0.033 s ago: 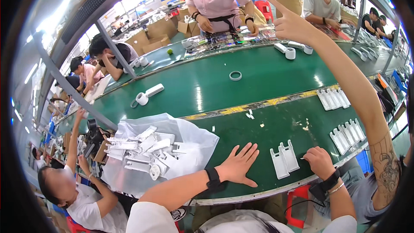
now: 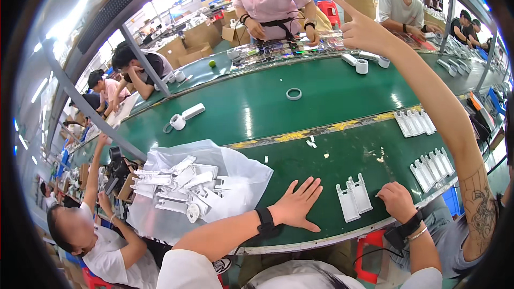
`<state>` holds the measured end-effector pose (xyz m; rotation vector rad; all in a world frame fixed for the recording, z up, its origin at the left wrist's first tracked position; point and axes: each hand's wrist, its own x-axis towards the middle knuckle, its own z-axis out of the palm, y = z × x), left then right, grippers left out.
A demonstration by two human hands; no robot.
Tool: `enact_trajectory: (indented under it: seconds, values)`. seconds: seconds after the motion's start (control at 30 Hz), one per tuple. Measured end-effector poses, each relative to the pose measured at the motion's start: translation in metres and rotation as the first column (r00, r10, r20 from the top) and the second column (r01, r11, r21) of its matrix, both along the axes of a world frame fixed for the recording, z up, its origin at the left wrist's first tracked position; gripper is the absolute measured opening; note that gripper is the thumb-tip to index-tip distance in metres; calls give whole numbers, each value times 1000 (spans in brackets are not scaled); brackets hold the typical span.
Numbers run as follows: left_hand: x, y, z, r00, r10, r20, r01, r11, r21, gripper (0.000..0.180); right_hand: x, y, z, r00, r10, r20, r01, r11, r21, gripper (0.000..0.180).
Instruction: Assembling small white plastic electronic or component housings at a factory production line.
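My left hand lies flat on the green tabletop, its fingers spread and nothing in it. To its right are two white plastic housing pieces side by side, with notched far ends. Just right of these, my right hand rests on the table with its fingers curled together. A tiny pale tip shows at those fingers, too small to name. Left of my left hand, a clear plastic bag lies spread under a heap of similar white plastic parts.
A co-worker's tattooed arm reaches in from the right, finger pointing. Rows of white housings lie at the right. Across the striped tape, a green belt carries white handheld devices and a grey ring.
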<state>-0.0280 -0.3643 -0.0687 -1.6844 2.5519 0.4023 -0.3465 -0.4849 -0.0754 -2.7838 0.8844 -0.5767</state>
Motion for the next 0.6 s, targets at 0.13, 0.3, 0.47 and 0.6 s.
enact_trajectory:
  seconds: [0.13, 0.3, 0.47, 0.6]
  values:
    - [1, -2, -1, 1000, 5, -18, -5, 1000, -3, 117, 1, -2, 9, 979, -120, 163, 96, 984, 148, 5]
    - [2, -2, 2, 1000, 2, 9, -2, 1000, -1, 117, 16, -6, 30, 957, -142, 252, 94, 977, 193, 5]
    - [1, -1, -5, 1000, 3, 7, -3, 999, -43, 115, 33, -11, 36, 974, -61, 216, 34, 991, 127, 4]
    - [1, 0, -7, 1000, -9, -6, 9, 998, -59, 115, 43, -10, 35, 982, -30, 188, 12, 996, 94, 4]
